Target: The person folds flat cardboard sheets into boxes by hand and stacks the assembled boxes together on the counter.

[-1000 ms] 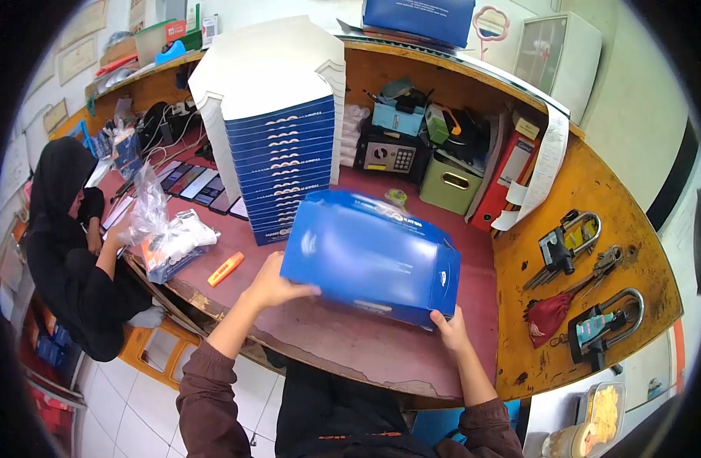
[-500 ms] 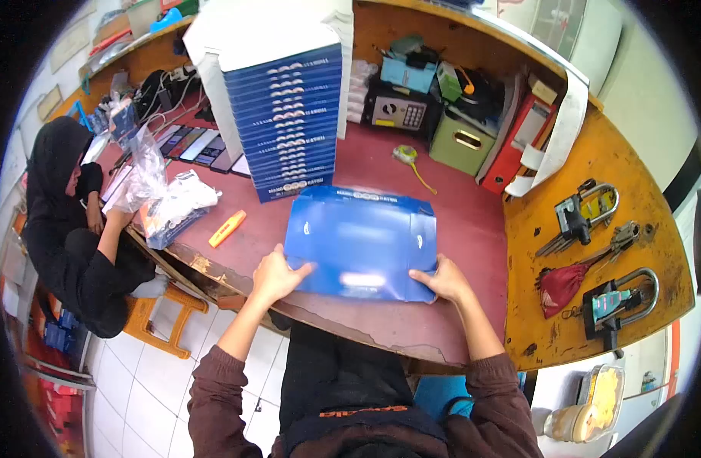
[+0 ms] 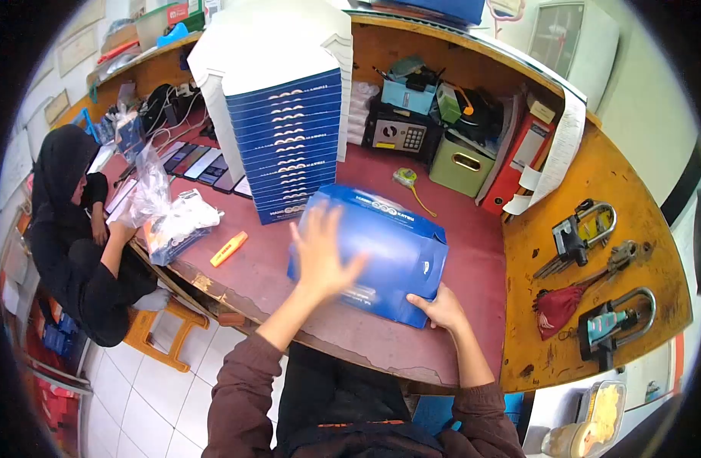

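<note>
A flat blue cardboard box (image 3: 396,252) with white lettering along its far edge lies tilted over the red tabletop in front of me. My right hand (image 3: 439,307) grips its near right corner, thumb on top and fingers underneath. Over the box's left part, my left hand (image 3: 322,256) is spread with fingers apart, blurred by motion. Just behind the box's left end rises a tall stack of matching blue boxes (image 3: 285,145) with white flaps standing up. An orange highlighter (image 3: 229,249) lies on the table left of my left hand.
A person in black (image 3: 72,229) sits at the left by a plastic bag (image 3: 184,223) and several phones (image 3: 205,164). A tape measure (image 3: 404,178), a small safe (image 3: 398,130) and a green box (image 3: 462,169) stand behind. Padlocks (image 3: 572,233) and keys lie on the right-hand wood.
My left hand has let go of the box's near left corner and moved up over its surface. The box has turned clockwise, its right end nearer me, still in my right hand.
</note>
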### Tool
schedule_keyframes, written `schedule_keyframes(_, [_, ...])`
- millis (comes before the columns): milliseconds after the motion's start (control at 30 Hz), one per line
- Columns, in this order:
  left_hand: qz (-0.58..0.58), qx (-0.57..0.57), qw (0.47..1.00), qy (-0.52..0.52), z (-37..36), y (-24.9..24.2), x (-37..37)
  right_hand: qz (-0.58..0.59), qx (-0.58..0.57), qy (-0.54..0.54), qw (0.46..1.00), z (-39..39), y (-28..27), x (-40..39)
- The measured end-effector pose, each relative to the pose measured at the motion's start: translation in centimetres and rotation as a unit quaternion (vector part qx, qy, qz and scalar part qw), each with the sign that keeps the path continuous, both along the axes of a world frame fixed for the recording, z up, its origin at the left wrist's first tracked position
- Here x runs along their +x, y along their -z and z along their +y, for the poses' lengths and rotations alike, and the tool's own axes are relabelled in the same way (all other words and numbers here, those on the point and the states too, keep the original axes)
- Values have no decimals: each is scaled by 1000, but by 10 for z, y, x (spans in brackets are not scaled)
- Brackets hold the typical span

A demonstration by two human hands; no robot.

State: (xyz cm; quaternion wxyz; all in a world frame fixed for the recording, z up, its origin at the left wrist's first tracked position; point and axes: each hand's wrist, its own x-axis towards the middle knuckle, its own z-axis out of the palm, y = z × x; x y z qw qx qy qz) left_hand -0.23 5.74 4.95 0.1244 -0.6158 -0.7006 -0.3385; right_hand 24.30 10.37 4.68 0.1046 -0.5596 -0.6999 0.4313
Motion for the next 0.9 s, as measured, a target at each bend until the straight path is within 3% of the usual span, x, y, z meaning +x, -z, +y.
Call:
schedule_keyframes(67, [19,-30,999,4,14,15,5,42,133,-15,990,8,25,4])
schedule_keyframes(200, [5,-114,993,-36,43,58,-2,53,136,22,989,12,45,7])
schedule_keyframes(300, [32,-84,996,-22,39,53,-2,-16,199,47,979,3,32,3])
schedule_keyframes(400, [35,-42,998,-13,25,44,1,58,268,56,960,-18,27,3])
schedule_keyframes(467, [-13,27,1000,1,17,40,0,35,239,65,968,-32,14,9])
schedule_keyframes(533, [-23,61,998,-3,11,35,4,34,470,3,882,-41,19,19])
schedule_keyframes(567, [-71,133,989,13,12,34,8,74,506,-1,859,-45,19,23])
schedule_keyframes(600, [-119,203,972,31,17,34,12,74,511,0,856,-51,14,27])
schedule_keyframes(633, [-164,281,944,58,28,31,20,38,583,-43,811,-57,7,32])
schedule_keyframes(667, [-171,270,946,60,38,30,28,0,647,-86,758,-62,1,36])
schedule_keyframes(700, [-329,259,895,152,48,26,39,-24,672,-108,732,-67,-5,35])
schedule_keyframes(733, [-476,236,813,240,56,23,48,-29,662,-115,741,-72,-12,31])
schedule_keyframes(833, [-612,211,719,252,62,10,33,-90,597,-151,783,-59,-2,42])
schedule_keyframes(867, [-644,197,697,245,51,-3,33,-96,533,-170,824,-52,2,52])
schedule_keyframes(900, [-672,185,629,344,48,-6,31,-100,466,-188,859,-46,2,61])
